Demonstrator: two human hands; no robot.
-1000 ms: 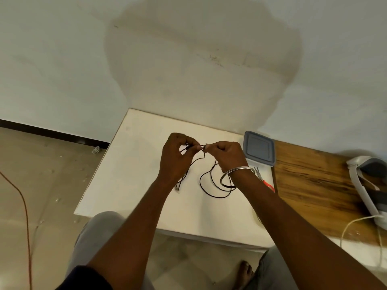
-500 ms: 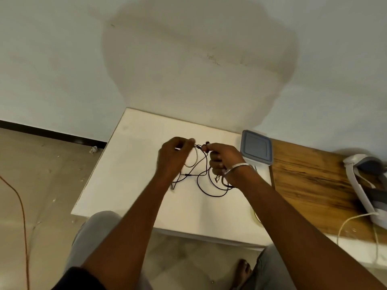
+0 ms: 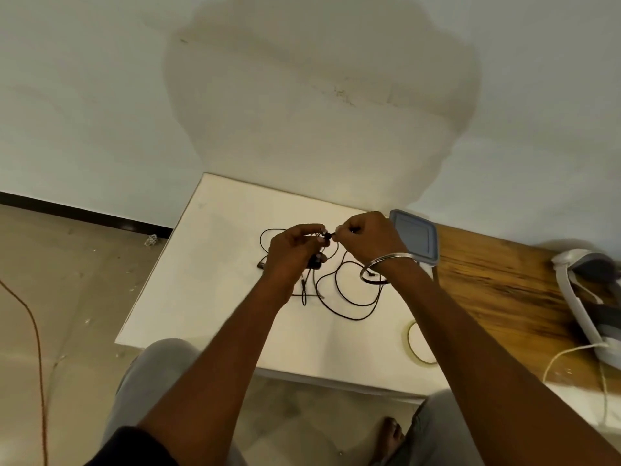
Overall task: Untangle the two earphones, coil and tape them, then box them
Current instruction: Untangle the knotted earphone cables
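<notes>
Hazard: left grip and right grip pinch the 2 tangled earphones over the desk; a hard opposing pull would likely cinch the tangle tighter.

White table, wooden surface beside it, white headset on the wood, orange cord on floor
</notes>
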